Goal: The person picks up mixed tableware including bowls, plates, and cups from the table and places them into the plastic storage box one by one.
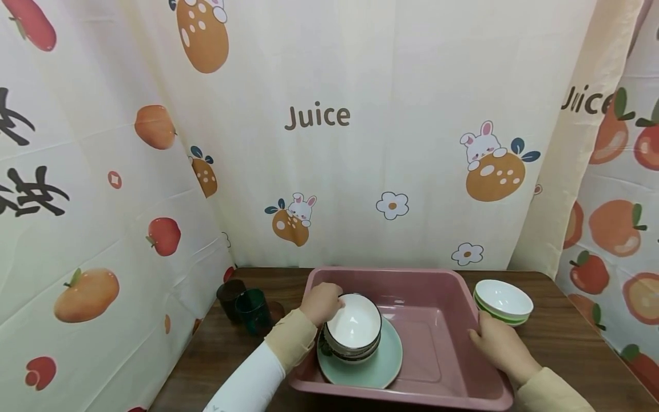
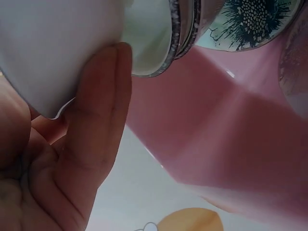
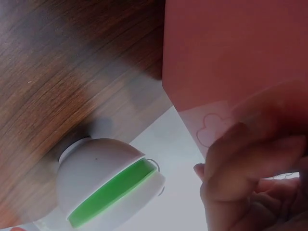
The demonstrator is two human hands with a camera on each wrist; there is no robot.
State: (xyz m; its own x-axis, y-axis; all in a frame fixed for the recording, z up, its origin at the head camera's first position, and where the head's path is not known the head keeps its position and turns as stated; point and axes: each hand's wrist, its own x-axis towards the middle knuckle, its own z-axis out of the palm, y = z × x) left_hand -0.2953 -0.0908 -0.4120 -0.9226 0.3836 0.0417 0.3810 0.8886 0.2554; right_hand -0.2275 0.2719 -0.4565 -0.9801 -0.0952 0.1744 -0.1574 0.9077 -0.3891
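Observation:
My left hand (image 1: 321, 303) pinches the rim of a white bowl (image 1: 356, 320) with a dark edge. This bowl tops a stack of dark-rimmed bowls (image 1: 355, 356) on a pale green plate (image 1: 388, 366). The plate lies in the left part of a pink basin (image 1: 422, 343). In the left wrist view, the fingers (image 2: 98, 110) lie against the white bowl (image 2: 53, 48), and the bowls beneath show their speckled rims. My right hand (image 1: 496, 343) grips the basin's right rim; in the right wrist view its curled fingers (image 3: 240, 168) are at the pink wall (image 3: 231, 57).
White-and-green bowls (image 1: 503, 301) stand stacked right of the basin, close to my right hand. Left of the basin are a dark cup (image 1: 230, 297) and a green cup (image 1: 253, 312) on the wooden table (image 1: 206, 366). Printed curtains (image 1: 360, 171) hang behind and at both sides.

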